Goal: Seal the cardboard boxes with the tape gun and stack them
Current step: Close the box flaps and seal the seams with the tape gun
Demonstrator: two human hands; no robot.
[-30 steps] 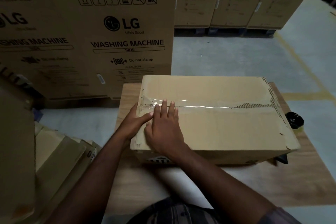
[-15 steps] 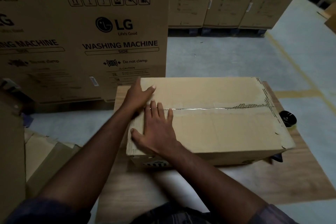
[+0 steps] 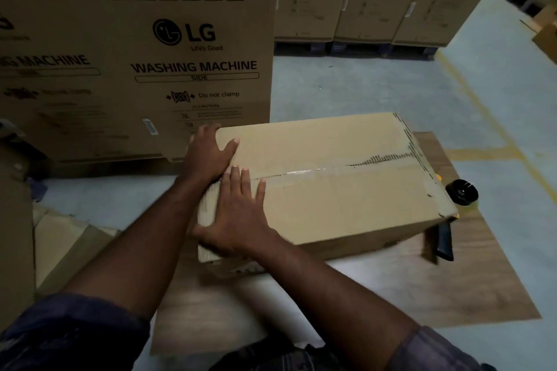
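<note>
The box (image 3: 331, 190) sits on a wooden board (image 3: 452, 286) on the floor, its far-left corner over the board's far-left corner. Clear tape (image 3: 301, 172) runs along the box's top seam. The right hand (image 3: 241, 214) lies flat on the top at the left end. Its fingers are straight, their tips touch the tape, and the thumb is spread out along the near-left edge; it grasps nothing. The left hand (image 3: 208, 156) cups the far-left corner, with the thumb on the top face and the fingers bent over the edge.

The tape gun (image 3: 461, 193) lies on the board near its right edge, just beside the box's right end and partly hidden by it, untouched. A large LG carton (image 3: 135, 54) stands behind the board on the left. Flattened cardboard (image 3: 66, 244) lies on the floor to the left.
</note>
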